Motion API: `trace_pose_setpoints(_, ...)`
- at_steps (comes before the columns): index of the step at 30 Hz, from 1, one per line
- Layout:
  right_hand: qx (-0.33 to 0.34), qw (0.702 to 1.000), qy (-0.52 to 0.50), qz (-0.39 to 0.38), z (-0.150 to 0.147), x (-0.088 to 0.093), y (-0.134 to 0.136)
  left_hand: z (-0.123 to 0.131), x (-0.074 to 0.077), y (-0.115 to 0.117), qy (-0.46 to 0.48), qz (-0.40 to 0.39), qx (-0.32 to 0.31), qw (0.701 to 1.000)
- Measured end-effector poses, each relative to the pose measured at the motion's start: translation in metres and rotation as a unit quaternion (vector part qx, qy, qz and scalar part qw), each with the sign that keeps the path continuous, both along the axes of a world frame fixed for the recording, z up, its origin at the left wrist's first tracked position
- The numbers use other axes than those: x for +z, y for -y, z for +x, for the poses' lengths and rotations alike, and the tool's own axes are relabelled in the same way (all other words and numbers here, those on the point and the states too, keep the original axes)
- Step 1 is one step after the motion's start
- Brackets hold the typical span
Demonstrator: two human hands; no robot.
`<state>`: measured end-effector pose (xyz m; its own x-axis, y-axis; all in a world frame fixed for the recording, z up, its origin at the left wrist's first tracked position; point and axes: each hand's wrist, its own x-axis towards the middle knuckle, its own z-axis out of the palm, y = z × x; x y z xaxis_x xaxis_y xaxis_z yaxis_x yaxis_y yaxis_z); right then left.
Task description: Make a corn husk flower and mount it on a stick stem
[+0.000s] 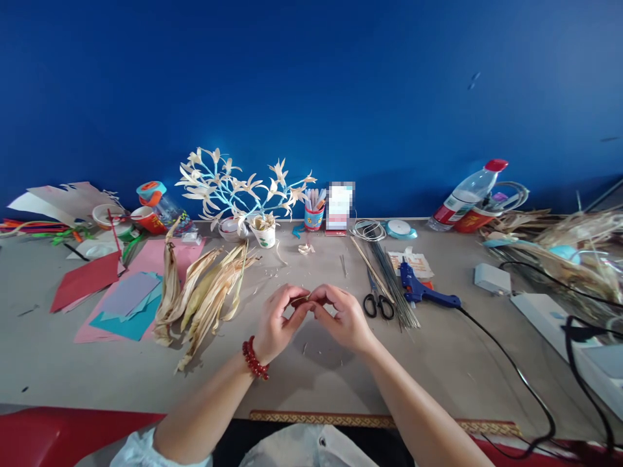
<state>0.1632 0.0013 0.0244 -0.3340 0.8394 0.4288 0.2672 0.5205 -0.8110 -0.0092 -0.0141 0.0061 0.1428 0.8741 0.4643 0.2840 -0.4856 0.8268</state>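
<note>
My left hand (280,327), with a red bead bracelet (255,358) at its wrist, meets my right hand (344,319) over the middle of the table. The fingertips of both are closed together on a small, thin brownish piece (300,299). Fingers hide most of it, so its kind cannot be made out. Dried corn husks (207,292) lie to the left of my left hand. Right of my right hand are black-handled scissors (378,306), a bundle of thin wires (393,285) and a blue glue gun (428,290).
Husk flowers (233,188) in white cups stand at the back, beside a pen holder (314,217) and a propped phone (339,207). Coloured paper (129,305) lies left. A bottle (462,194), a power strip (555,324) and the glue gun's cord (511,370) are right.
</note>
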Motion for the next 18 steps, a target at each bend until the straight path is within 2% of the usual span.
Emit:
trace_pose_setpoints(3,-0.005,1.0,0.005,0.007,-0.0004,-0.0031,-0.0001,-0.0001,0.0032,0.0002,-0.026,0.014,0.003,1.0)
trace_pose_setpoints(7,-0.001,1.0,0.022,0.0,-0.0014,-0.0019,0.0015,-0.0014,-0.0014,-0.0003,-0.041,0.04,0.031,0.998)
trace_pose_setpoints(12,0.014,0.999,0.03,-0.006,-0.0016,0.005,0.0048,-0.0062,-0.0049,-0.0023,-0.062,0.018,0.044,0.997)
trace_pose_setpoints(18,0.015,1.0,0.02,-0.007,-0.0011,0.0028,0.0032,-0.0088,0.0003,-0.0025,-0.017,0.014,-0.006,1.0)
